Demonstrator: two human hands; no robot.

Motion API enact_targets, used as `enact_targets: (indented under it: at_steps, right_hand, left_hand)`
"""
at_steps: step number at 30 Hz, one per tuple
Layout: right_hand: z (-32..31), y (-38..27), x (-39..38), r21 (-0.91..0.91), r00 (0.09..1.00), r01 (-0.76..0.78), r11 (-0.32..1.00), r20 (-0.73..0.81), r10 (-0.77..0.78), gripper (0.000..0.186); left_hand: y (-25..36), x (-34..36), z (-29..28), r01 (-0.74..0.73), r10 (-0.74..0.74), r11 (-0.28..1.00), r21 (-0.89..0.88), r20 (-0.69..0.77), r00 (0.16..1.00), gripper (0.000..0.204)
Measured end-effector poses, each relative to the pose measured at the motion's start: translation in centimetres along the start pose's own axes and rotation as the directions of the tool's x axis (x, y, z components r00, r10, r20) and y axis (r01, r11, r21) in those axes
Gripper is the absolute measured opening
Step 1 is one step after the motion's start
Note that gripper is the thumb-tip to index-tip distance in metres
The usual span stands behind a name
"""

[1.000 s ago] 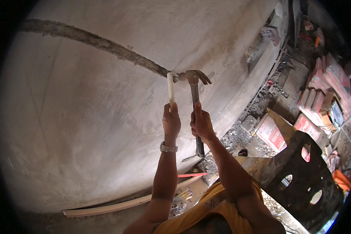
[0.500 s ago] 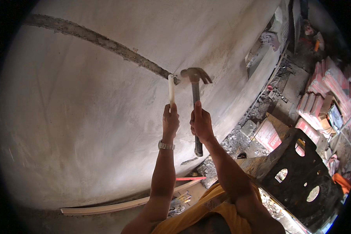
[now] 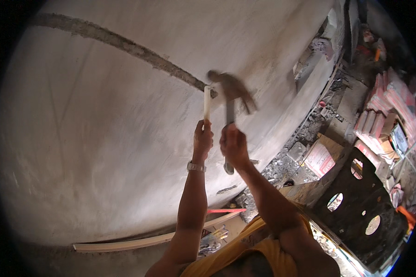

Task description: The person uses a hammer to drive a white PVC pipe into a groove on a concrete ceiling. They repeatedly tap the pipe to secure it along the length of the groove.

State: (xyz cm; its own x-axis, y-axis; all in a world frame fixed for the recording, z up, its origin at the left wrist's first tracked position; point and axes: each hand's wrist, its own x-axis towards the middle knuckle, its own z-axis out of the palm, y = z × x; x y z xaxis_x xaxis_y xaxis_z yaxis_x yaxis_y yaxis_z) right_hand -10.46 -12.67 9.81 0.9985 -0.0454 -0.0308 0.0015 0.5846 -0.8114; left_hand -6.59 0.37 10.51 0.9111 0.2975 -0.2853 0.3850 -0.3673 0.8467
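My left hand (image 3: 202, 141), with a metal-band watch at the wrist, is closed around the lower end of a pale, straight rod (image 3: 207, 105). The rod's upper tip meets the grey wall (image 3: 111, 152) at the lower right end of a long, rough groove (image 3: 134, 51). Just to the right, my right hand (image 3: 235, 147) grips the dark handle of a claw hammer (image 3: 233, 87). Motion blurs the hammer head, which is tilted, with its face toward the upper left and its claw toward the lower right. A gap shows between hammer and rod.
A black panel with holes (image 3: 356, 210) stands close on my right. Beyond it are stacked pink-and-white packages (image 3: 379, 124) and a cardboard box (image 3: 322, 157). Rubble (image 3: 282, 168) lines the wall's foot. A long pale strip (image 3: 125, 244) lies low along the wall.
The hammer has tilted, its face rising to the left and its claw dropping. My right hand has turned with it. My left hand keeps the rod at the groove's end.
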Motion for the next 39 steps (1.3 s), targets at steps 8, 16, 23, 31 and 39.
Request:
enact_targets:
  at_steps: [8,16,23,31,39]
  right_hand:
    - [-1.5,1.2,1.4,0.263,0.965,-0.247,0.933,-0.022,0.262,0.055]
    - [-2.8,-1.4,-4.4,0.282,0.885,-0.423,0.861,-0.076,0.459,0.056]
    - [-5.4,-3.6,-8.8,0.164,0.900,-0.418,0.894,-0.059,0.432,0.055]
    - [-5.0,-6.3,-10.5,-0.032,0.910,-0.415,0.909,-0.043,0.413,0.039]
    - [2.3,-5.0,-7.7,0.121,0.973,-0.173,0.977,0.172,0.151,0.034]
  left_hand:
    - [0.2,0.8,0.1,-0.029,0.028,0.999,0.020,0.035,0.999,0.033]
    - [-0.5,1.0,-0.3,0.045,0.032,0.956,-0.289,0.256,0.966,0.030]
    - [-2.9,-1.9,1.0,-0.136,0.148,0.989,-0.059,0.321,0.935,0.032]
    - [-0.1,-6.8,-1.6,-0.235,0.306,0.897,-0.373,0.141,0.942,0.042]
    - [3.3,-5.2,-7.2,-0.237,0.284,0.844,-0.480,0.026,0.958,0.046]
